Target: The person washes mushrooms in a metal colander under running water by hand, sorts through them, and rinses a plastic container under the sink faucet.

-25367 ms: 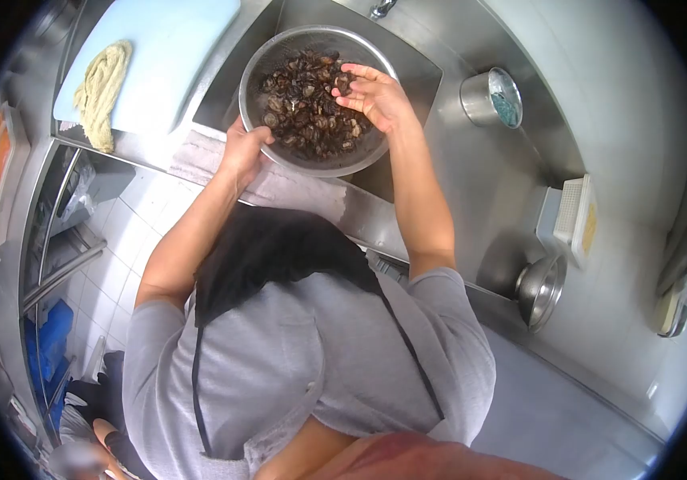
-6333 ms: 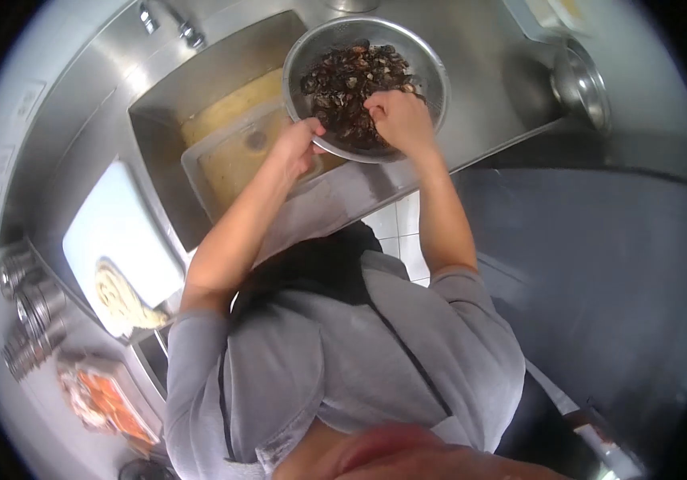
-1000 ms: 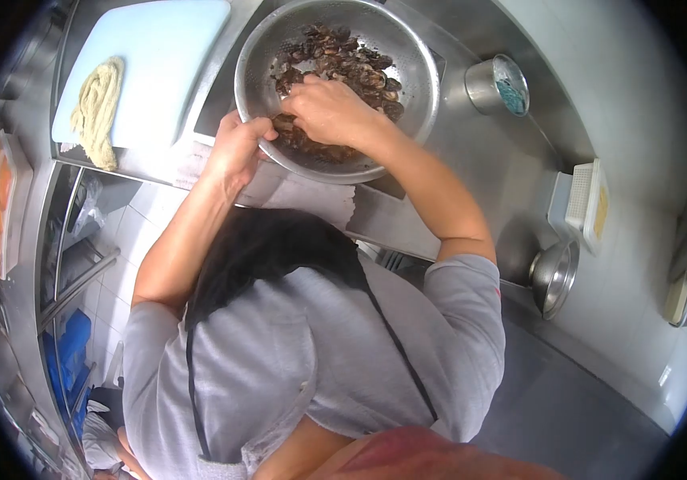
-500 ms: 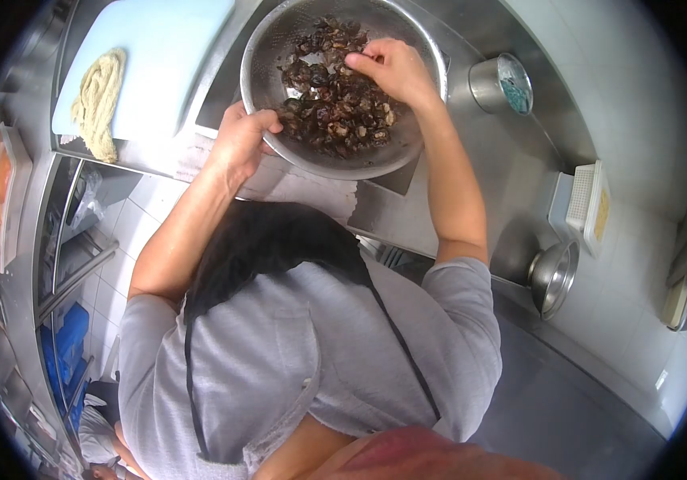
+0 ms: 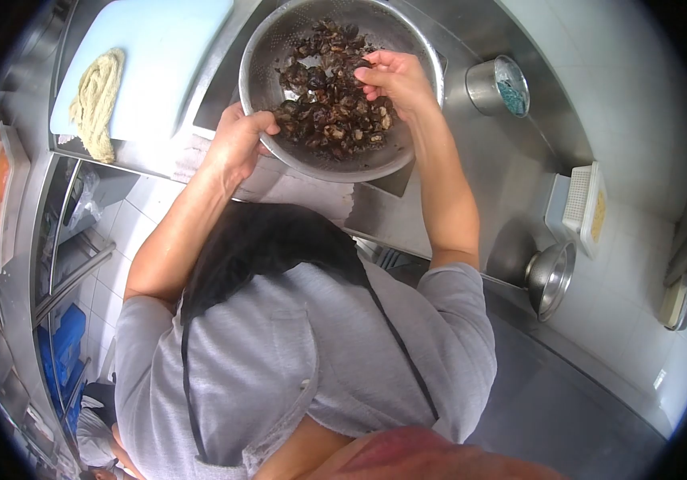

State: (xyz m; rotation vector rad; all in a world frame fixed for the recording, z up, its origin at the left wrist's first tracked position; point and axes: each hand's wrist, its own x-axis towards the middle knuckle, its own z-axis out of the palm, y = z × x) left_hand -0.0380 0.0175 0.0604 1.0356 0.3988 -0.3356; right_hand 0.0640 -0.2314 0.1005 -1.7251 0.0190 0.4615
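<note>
A metal colander (image 5: 279, 149) with small perforations tilts toward me at the top of the view. Inside it lies a heap of wet, dark brown lumpy pieces (image 5: 331, 120); their exact kind I cannot make out. My left hand (image 5: 241, 138) is closed on the colander's near left rim, thumb over the edge and fingers beneath. Above the heap's right side, my right hand (image 5: 398, 80) is closed in a pinch, with a dark brown piece (image 5: 363, 69) between thumb and fingers.
A yellowish cloth (image 5: 97, 104) lies on a pale cutting board (image 5: 159, 56) at left. To the right stand a steel pot (image 5: 483, 88) with turquoise contents, a white basket (image 5: 579, 204) and a metal bowl (image 5: 547, 280). Another person (image 5: 97, 436) shows at lower left.
My right hand has moved slightly down and toward me, and a dark piece now shows in its pinch. The left hand keeps its hold on the rim.
</note>
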